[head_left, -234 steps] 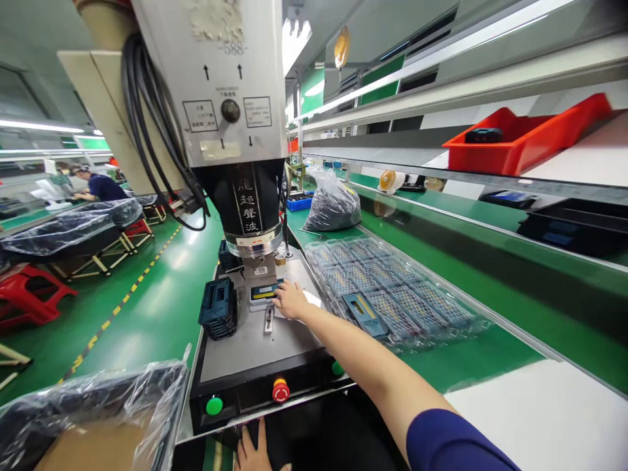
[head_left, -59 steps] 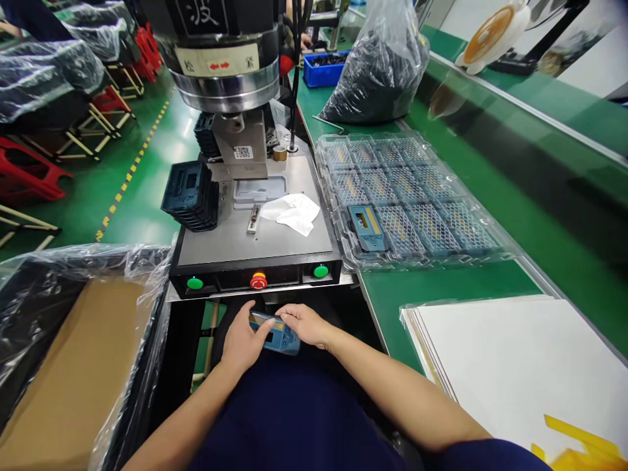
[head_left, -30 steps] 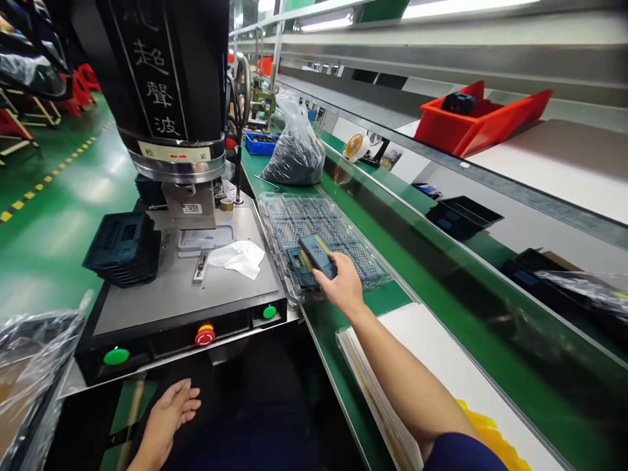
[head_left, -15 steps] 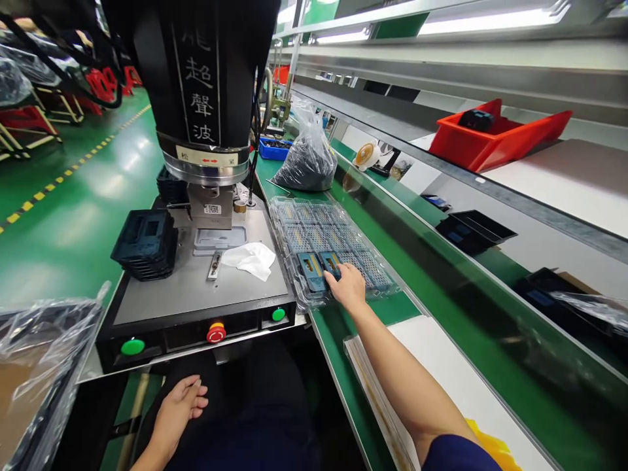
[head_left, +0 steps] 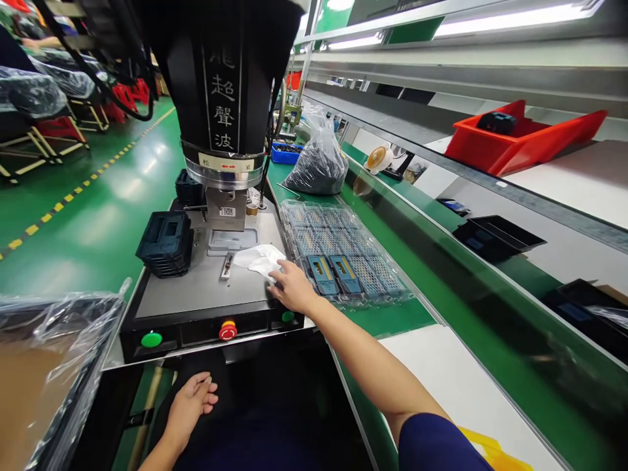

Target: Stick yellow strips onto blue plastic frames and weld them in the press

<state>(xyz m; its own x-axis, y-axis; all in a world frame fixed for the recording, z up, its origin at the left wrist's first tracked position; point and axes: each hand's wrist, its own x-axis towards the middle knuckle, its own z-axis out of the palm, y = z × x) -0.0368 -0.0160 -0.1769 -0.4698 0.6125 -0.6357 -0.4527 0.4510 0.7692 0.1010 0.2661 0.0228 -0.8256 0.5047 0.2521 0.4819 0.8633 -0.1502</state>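
My right hand is over the front right part of the machine base, fingers spread and holding nothing. Its fingertips are at the edge of a crumpled white cloth; whether they touch it I cannot tell. To its right, two dark blue plastic housings lie side by side in the front row of a clear compartment tray. My left hand rests low over my lap with its fingers curled together, nothing visible in them. Behind the cloth, a grey fixture sits under the metal head of the ultrasonic machine.
A stack of dark plastic housings stands left on the machine base. Green buttons and a red stop button line its front. Behind the tray sits a bag of black parts. A plastic-lined box is at lower left.
My right hand has let go of the right-hand housing in the tray and moved left to the cloth. My left hand keeps its pose. The view has turned slightly left.
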